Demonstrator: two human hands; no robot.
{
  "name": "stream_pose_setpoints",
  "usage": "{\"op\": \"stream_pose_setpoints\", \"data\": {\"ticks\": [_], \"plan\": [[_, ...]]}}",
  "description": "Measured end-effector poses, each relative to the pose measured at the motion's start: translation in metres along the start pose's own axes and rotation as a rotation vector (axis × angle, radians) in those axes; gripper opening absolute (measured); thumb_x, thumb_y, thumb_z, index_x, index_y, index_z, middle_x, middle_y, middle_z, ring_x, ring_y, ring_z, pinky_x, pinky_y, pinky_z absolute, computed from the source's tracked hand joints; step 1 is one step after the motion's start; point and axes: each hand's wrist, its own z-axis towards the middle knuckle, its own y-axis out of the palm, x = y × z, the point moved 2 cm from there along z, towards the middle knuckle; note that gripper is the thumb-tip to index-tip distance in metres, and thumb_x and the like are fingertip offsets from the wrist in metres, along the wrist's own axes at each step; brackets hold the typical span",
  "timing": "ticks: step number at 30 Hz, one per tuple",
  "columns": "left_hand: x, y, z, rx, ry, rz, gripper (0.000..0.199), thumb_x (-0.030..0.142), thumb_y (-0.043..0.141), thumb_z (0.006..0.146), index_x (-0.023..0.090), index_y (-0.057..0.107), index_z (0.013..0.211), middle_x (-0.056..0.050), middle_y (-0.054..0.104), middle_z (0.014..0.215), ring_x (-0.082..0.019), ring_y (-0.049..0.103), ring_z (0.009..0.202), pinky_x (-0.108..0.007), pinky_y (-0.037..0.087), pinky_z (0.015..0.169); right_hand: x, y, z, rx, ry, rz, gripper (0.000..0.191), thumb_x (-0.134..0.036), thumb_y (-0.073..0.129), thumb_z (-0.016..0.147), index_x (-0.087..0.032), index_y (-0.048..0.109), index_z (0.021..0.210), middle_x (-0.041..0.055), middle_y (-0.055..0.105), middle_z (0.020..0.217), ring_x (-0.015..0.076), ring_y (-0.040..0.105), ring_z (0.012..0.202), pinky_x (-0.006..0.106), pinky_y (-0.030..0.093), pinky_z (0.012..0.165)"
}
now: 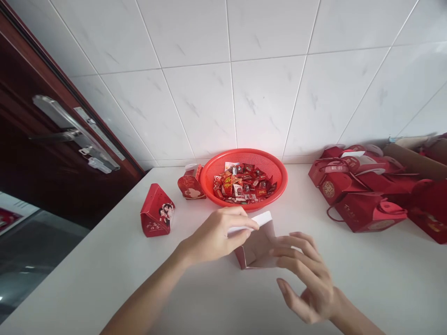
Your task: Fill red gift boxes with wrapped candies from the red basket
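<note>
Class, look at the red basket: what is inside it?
The basket holds a heap of small wrapped packets, many of them red. Only the upper ones show; those beneath, and the basket's bottom under them, are covered.

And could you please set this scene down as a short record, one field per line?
Left hand: pinching a flap of the open box
Right hand: fingers spread at the box's right side; contact unclear
Behind the box: red basket of wrapped sweets
Left of basket: patterned box, triangular box
Far right: cluster of red boxes
Surface: white table
</note>
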Motion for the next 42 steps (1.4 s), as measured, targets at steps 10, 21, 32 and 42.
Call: {"op": "stream_pose_setpoints", "data": {"ticks": [10, 21, 32, 42], "plan": [[0.006, 0.003, -0.014, 0.027, -0.064, 0.296, 0.049, 0.014, 0.061, 0.082, 0.029, 0.068, 0.128, -0.003, 0.073, 0.115, -0.022, 0.069, 0.101, -0.031, 0.056, 0.089, -0.003, 0.012, 0.010, -0.094, 0.070, -0.078, 0.028, -0.023, 0.059, 0.087, -0.019, 0.053, 0.114, 0.0127, 0.073, 0.109, 0.0272, 0.068, 0.105, 0.048, 0.042, 0.102], [-0.016, -0.024, 0.004, -0.064, -0.103, 0.262, 0.061, 0.005, 0.052, 0.078, 0.029, 0.067, 0.132, -0.002, 0.073, 0.125, -0.023, 0.069, 0.112, -0.031, 0.055, 0.094, 0.003, 0.022, 0.035, -0.142, 0.086, -0.026, 0.032, -0.018, 0.057, 0.092, -0.017, 0.053, 0.124, 0.0150, 0.070, 0.120, 0.0281, 0.062, 0.120, 0.057, 0.031, 0.117], [-0.022, -0.047, 0.022, -0.156, -0.053, 0.030, 0.031, 0.033, 0.061, 0.094, 0.027, 0.072, 0.122, -0.006, 0.067, 0.132, -0.023, 0.064, 0.119, -0.033, 0.051, 0.099, 0.121, 0.022, 0.101, -0.032, 0.585, 0.235, 0.015, -0.033, 0.057, 0.088, -0.022, 0.067, 0.086, 0.0048, 0.076, 0.087, 0.0229, 0.072, 0.082, 0.032, 0.055, 0.070], [-0.126, -0.085, 0.090, -0.012, -0.346, 0.066, 0.037, 0.028, 0.059, 0.086, 0.018, 0.071, 0.119, -0.009, 0.071, 0.128, -0.025, 0.065, 0.118, -0.035, 0.048, 0.104, 0.168, 0.064, 0.113, -0.130, 0.712, 0.313, 0.009, -0.025, 0.058, 0.082, -0.022, 0.066, 0.078, 0.0041, 0.076, 0.086, 0.0219, 0.072, 0.082, 0.032, 0.054, 0.074]]}}
